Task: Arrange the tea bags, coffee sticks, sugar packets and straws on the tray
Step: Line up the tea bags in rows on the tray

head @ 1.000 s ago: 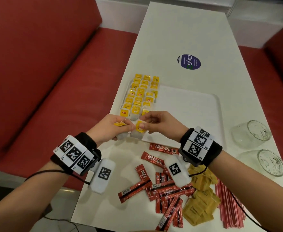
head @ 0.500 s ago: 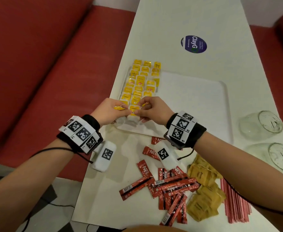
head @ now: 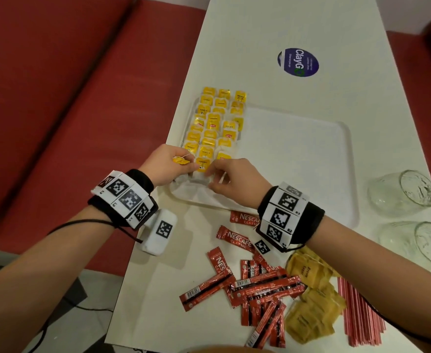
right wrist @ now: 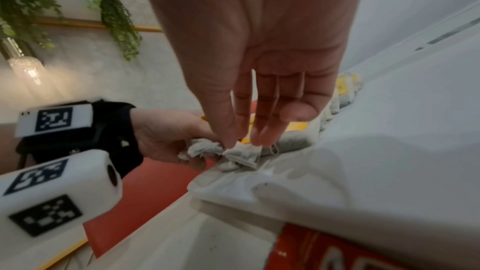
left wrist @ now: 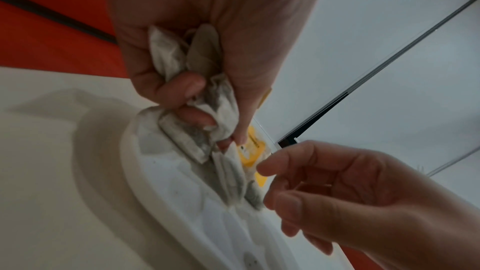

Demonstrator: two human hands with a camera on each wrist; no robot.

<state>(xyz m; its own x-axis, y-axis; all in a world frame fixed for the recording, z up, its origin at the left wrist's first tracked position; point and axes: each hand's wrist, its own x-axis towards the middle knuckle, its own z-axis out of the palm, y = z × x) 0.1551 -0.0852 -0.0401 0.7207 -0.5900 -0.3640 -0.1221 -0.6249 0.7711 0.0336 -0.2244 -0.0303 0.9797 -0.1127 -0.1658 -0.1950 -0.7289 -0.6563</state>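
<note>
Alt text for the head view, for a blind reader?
Both hands work at the near left corner of a white tray, where yellow-tagged tea bags lie in rows: the left hand grips a few more, the right hand touches the nearest bag. Coffee sticks, sugar packets and straws lie loose on the table.

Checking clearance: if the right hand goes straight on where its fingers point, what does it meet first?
Probably the nearest tea bag on the tray; the right hand looks right at it, the left hand just beyond.
</note>
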